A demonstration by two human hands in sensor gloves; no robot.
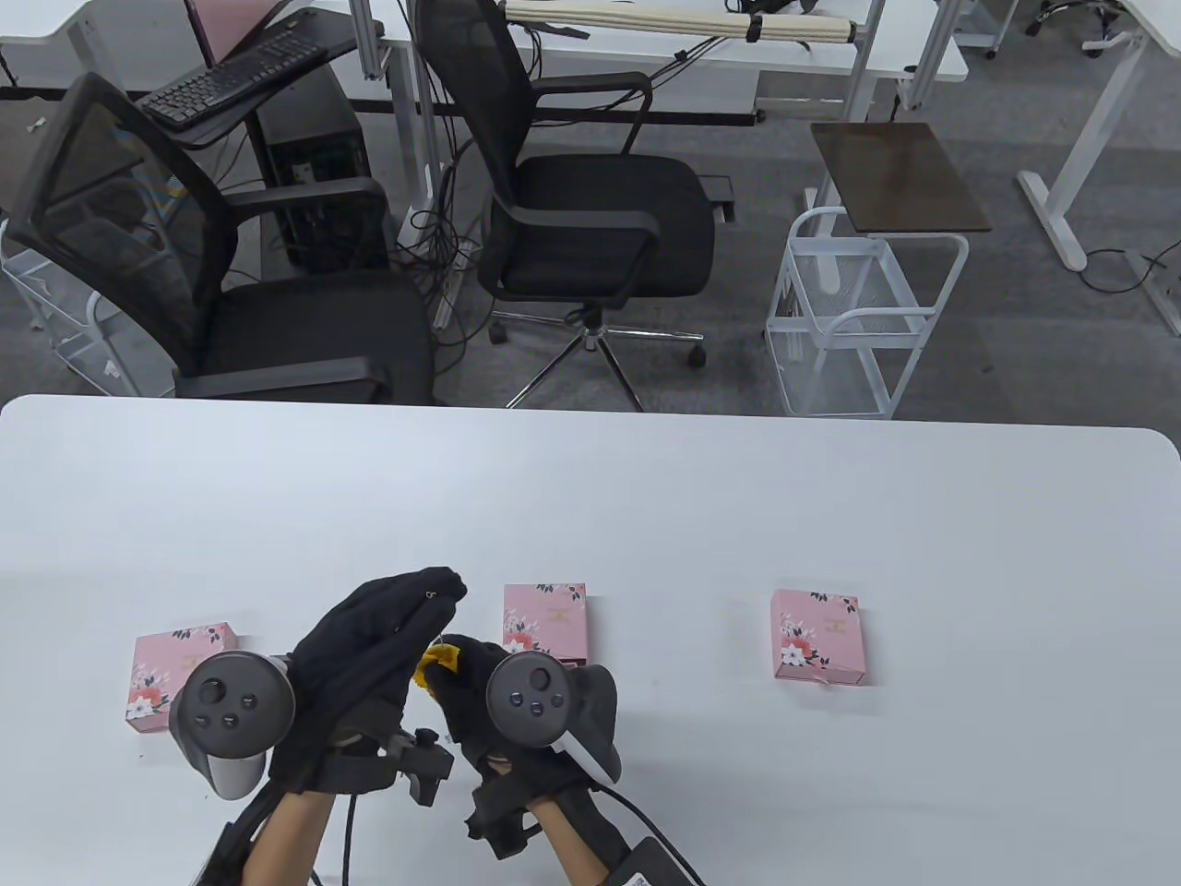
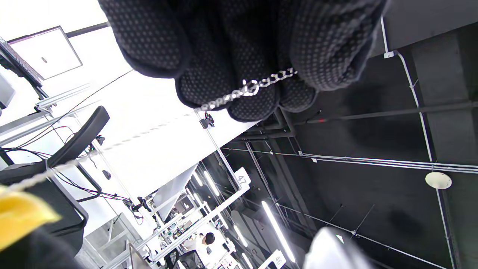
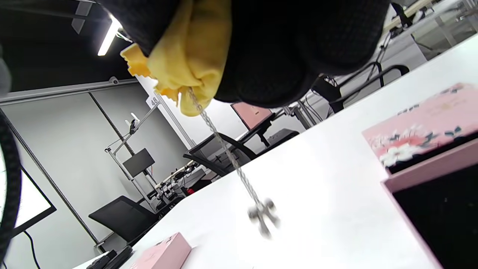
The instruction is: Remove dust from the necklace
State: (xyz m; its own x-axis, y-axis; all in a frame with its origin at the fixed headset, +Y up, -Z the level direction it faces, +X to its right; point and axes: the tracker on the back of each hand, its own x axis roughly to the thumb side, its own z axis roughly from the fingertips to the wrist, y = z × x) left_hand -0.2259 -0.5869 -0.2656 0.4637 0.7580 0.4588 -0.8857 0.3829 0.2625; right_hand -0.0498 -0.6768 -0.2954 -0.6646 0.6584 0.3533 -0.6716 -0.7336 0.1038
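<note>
My left hand (image 1: 387, 646) is raised above the table and pinches one end of a thin silver necklace chain (image 2: 246, 89) between its fingertips (image 2: 209, 74). The chain runs down towards my right hand (image 1: 480, 692), which grips a small yellow cloth (image 1: 438, 660) wrapped around the chain. In the right wrist view the cloth (image 3: 190, 63) is bunched in my fingers, and the chain (image 3: 224, 149) hangs out of it with a small silver pendant (image 3: 263, 215) dangling above the white table (image 3: 317, 194). In the left wrist view a corner of the cloth (image 2: 18, 216) shows at lower left.
Three pink floral jewellery boxes lie on the white table (image 1: 646, 498): one at the left (image 1: 166, 669), one in the middle (image 1: 544, 623) just beyond my right hand, one at the right (image 1: 817, 637). Black office chairs (image 1: 590, 212) and a white wire cart (image 1: 858, 323) stand beyond the far edge.
</note>
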